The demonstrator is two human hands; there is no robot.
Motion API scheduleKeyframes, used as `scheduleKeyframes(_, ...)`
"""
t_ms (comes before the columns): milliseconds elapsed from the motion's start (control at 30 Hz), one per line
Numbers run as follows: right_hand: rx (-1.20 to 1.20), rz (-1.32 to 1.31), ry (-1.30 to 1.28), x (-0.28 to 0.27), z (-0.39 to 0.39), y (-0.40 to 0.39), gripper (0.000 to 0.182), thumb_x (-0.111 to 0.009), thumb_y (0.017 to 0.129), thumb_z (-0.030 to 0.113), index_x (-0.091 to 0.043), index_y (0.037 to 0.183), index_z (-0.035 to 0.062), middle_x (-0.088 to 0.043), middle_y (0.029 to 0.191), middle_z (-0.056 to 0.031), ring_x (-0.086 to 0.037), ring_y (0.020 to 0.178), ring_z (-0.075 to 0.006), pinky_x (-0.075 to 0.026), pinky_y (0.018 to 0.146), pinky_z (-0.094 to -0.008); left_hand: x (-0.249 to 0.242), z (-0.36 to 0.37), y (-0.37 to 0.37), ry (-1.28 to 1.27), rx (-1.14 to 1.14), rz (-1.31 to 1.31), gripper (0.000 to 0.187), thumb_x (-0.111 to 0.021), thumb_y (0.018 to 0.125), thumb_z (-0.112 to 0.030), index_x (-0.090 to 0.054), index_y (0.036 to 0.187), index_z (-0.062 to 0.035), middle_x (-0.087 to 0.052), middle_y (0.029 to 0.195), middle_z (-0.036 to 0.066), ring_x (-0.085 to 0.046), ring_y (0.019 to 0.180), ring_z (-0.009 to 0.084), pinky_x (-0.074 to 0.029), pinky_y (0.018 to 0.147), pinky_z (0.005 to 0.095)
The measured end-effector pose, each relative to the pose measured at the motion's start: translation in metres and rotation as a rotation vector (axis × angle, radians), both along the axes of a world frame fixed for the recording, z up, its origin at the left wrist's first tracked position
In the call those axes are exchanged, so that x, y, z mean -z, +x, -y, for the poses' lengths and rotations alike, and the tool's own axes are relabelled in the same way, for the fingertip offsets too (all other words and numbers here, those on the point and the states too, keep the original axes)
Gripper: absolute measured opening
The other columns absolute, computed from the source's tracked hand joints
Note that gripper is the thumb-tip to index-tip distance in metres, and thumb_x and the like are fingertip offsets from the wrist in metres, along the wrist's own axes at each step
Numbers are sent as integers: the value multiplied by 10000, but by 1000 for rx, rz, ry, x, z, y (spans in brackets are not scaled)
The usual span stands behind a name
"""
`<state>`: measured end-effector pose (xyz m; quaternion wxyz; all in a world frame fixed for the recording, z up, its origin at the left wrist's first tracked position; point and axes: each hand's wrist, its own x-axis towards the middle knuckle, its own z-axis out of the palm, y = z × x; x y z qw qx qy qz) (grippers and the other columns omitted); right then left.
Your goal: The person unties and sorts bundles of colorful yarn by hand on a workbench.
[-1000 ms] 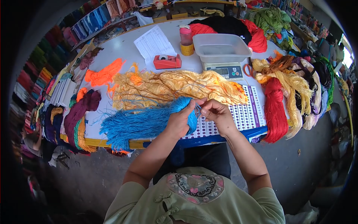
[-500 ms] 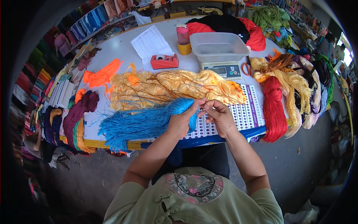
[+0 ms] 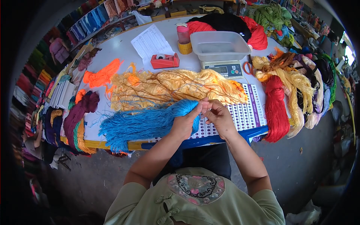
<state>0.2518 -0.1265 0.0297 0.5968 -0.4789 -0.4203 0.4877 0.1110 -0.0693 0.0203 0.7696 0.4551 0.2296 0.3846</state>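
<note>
A bright blue hank of thread [image 3: 146, 122] lies along the front of the table, its loose ends fanned out to the left. My left hand [image 3: 185, 123] is closed round the hank's smooth folded right end, thumb on top. Just beside it, my right hand [image 3: 221, 119] has its thumb and fingers pinched together, close to the left fingertips. Whatever lies in that pinch is too fine to make out. Behind the blue hank spreads a pale yellow hank [image 3: 165, 88] with brown strands across it. Under my hands is a white card with rows of dark dots [image 3: 245, 116].
A digital scale [image 3: 225, 69] carries a clear plastic tub [image 3: 221, 47]. Nearby are a red tape dispenser [image 3: 165, 61], a pink-lidded bottle [image 3: 183, 35], a printed sheet [image 3: 152, 43] and scissors [image 3: 248, 68]. A red hank [image 3: 276, 112] hangs over the front edge at right.
Both hands stay close together at the end of the blue hank, with the right fingers shifting slightly. In the left background, a person in pink has moved a little.
</note>
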Motion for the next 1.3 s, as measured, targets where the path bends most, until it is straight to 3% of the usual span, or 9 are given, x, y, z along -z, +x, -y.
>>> scheduleKeyframes(33,13,64,26,1,0,0,102,-632,918,133,-638,998,71,-640,964,-11,-626,797,-84,-453,616,-195,1,0,0,7,3,17,380,-565,970,-278,-597,1196,25,-548,1333,117,-521,1191,186,-420,997,335)
scheduleKeyframes(233,-49,-245,-15,0,1,6,51,-650,899,101,-650,938,68,-641,923,-6,-625,789,-83,-473,620,-194,0,-2,-2,-95,-9,66,349,-562,971,-263,-605,1159,27,-570,1308,126,-542,1170,196,-448,962,352)
scheduleKeyframes(400,-93,-318,-56,6,-1,11,61,-643,902,119,-633,946,79,-646,892,2,-619,770,-65,-462,635,-196,-10,4,2,-32,-43,-3,309,-577,969,-189,-606,1184,31,-601,1235,120,-581,1088,171,-464,947,308)
scheduleKeyframes(533,-146,-410,-52,-1,2,13,64,-635,909,125,-627,954,80,-648,907,-4,-618,775,-65,-463,630,-192,-12,3,-1,-126,-24,85,322,-588,958,-165,-585,1206,41,-601,1235,134,-582,1104,187,-490,926,324)
scheduleKeyframes(633,-52,-323,-41,0,6,18,62,-623,919,118,-624,961,73,-621,897,-5,-617,781,-72,-464,629,-189,-9,1,-1,-155,1,96,334,-590,954,-170,-573,1210,44,-598,1255,147,-575,1126,191,-482,920,328)
scheduleKeyframes(833,-24,104,21,0,7,13,45,-615,926,101,-615,945,61,-574,908,-14,-610,796,-77,-449,618,-193,-3,6,7,-68,-32,-6,323,-599,947,-146,-577,1197,57,-610,1225,147,-598,1054,180,-496,913,335)
scheduleKeyframes(1133,-63,-352,-59,13,13,24,46,-623,916,126,-609,935,86,-603,984,-11,-588,787,-62,-449,639,-196,1,6,2,-190,17,110,323,-552,972,-173,-567,1211,44,-608,1226,165,-600,1104,237,-451,983,378)
scheduleKeyframes(1233,-41,-296,-84,16,16,28,44,-615,922,146,-608,929,103,-618,985,-11,-613,868,-99,-484,730,-237,-2,4,2,-178,42,98,307,-550,968,-182,-557,1201,17,-615,1216,181,-597,1124,258,-443,989,387)
scheduleKeyframes(1300,88,-425,14,6,17,33,57,-598,932,161,-596,913,107,-631,978,-13,-624,938,-140,-497,820,-294,-9,0,1,-169,56,127,266,-562,956,-180,-561,1166,-16,-622,1208,185,-598,1126,256,-463,950,369)
